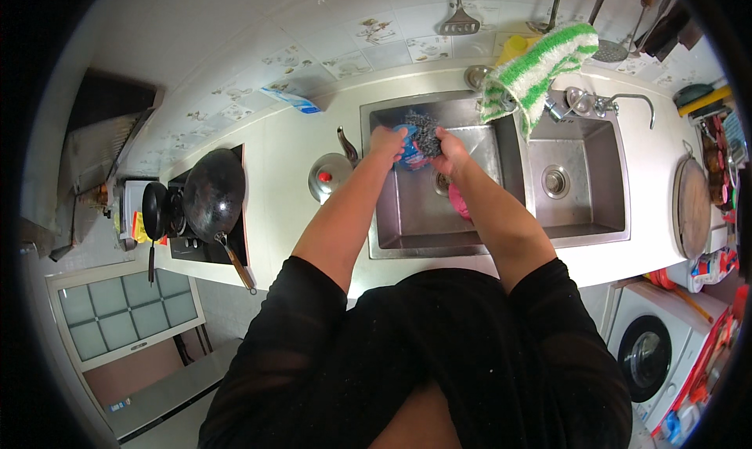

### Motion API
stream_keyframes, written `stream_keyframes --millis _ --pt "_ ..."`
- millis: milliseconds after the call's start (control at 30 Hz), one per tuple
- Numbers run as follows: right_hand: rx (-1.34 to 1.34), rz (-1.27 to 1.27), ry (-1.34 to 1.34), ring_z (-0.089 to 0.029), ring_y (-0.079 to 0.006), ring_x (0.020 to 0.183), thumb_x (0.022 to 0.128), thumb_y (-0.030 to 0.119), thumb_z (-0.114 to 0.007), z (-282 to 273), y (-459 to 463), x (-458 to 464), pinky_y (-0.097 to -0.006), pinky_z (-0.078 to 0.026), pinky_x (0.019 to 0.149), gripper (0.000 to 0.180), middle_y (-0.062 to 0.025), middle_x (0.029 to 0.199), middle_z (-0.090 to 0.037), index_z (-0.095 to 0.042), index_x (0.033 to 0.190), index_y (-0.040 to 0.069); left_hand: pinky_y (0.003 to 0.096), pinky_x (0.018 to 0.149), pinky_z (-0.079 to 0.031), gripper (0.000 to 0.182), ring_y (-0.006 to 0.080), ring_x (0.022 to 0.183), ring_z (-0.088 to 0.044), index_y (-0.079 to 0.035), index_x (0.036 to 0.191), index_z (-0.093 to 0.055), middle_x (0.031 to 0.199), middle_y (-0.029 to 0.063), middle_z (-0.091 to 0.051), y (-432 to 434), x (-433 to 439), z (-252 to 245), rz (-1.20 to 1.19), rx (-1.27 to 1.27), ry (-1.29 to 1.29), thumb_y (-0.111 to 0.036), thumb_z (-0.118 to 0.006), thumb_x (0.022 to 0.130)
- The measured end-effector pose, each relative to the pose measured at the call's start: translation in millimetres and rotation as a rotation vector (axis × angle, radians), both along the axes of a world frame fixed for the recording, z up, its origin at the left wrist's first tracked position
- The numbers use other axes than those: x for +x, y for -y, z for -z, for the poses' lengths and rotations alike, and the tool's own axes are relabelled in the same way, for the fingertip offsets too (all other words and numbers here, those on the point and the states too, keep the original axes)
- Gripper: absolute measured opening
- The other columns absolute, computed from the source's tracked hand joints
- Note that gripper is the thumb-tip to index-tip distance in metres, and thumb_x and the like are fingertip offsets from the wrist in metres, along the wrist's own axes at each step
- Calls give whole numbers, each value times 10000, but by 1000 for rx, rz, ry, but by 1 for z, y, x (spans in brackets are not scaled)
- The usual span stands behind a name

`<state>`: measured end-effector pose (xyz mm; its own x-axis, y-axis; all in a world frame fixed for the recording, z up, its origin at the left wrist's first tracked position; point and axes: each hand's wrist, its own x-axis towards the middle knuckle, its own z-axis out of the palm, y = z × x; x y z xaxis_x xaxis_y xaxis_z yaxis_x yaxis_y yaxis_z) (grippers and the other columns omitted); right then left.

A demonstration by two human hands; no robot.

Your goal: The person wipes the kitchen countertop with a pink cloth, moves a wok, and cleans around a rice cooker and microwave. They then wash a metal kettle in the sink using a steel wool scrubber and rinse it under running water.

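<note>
Over the left basin of a steel double sink (432,250), my left hand (388,143) is closed on a blue printed plastic packet (413,156). My right hand (451,152) grips a dark grey, curly scouring pad (425,133), which lies against the packet's upper right side; whether it is partly inside cannot be told. A pink thing (458,202) lies in the basin beneath my right forearm. The basin's drain (442,182) is partly hidden by my right hand.
A green and white striped cloth (537,73) hangs over the faucet. A metal kettle (326,178) stands left of the sink. Farther left, a wok (215,195) and a small black pan (154,211) sit on the cooktop. A round wooden board (691,208) is at the right.
</note>
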<state>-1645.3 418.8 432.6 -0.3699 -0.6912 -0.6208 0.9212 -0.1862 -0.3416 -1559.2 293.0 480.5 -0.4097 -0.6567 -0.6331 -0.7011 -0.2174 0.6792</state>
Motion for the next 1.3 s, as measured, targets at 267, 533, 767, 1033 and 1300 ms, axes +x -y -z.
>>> stream_keyframes --millis 267,533,767,1033,1300 --pt "-93 131 115 -602 -369 1046 1049 197 -324 -10 -30 -1 -479 -565 884 347 -233 1224 -562 -415 1284 -42 322 515 -492 445 152 579 -568 -35 1173 -491 821 75 -616 -17 -2 -14 27 -154 18 -266 -718 867" --pt "-308 69 130 -558 -345 1153 1031 272 -439 -55 -80 17 -434 -481 1029 417 -218 1294 -537 -432 1320 -30 393 771 -483 390 289 842 -597 3 1173 -529 957 139 -609 -60 115 -85 163 -1058 -548 -211 -665 877" --pt "-384 -93 1 -544 -296 1199 973 236 -576 -104 -96 54 -411 -441 1074 444 -165 1320 -547 -470 1316 -25 364 796 -462 305 263 836 -599 38 999 -597 877 118 -633 -43 234 -76 -207 -772 -234 -265 -575 962" --pt "-412 -220 -250 -581 -231 1137 963 187 -594 -125 -87 82 -366 -429 1040 347 -108 1240 -606 -518 1246 1 265 726 -406 316 128 701 -504 -51 807 -545 684 3 -507 -49 228 -42 -52 -95 -556 -266 -465 1024" --pt "-158 -99 -584 -590 -132 1016 944 143 -639 -145 -122 91 -296 -460 898 258 -24 1121 -635 -572 1184 76 276 673 -397 322 126 680 -476 -66 777 -504 687 0 -472 -103 210 -32 27 -106 -583 -266 -452 1024"
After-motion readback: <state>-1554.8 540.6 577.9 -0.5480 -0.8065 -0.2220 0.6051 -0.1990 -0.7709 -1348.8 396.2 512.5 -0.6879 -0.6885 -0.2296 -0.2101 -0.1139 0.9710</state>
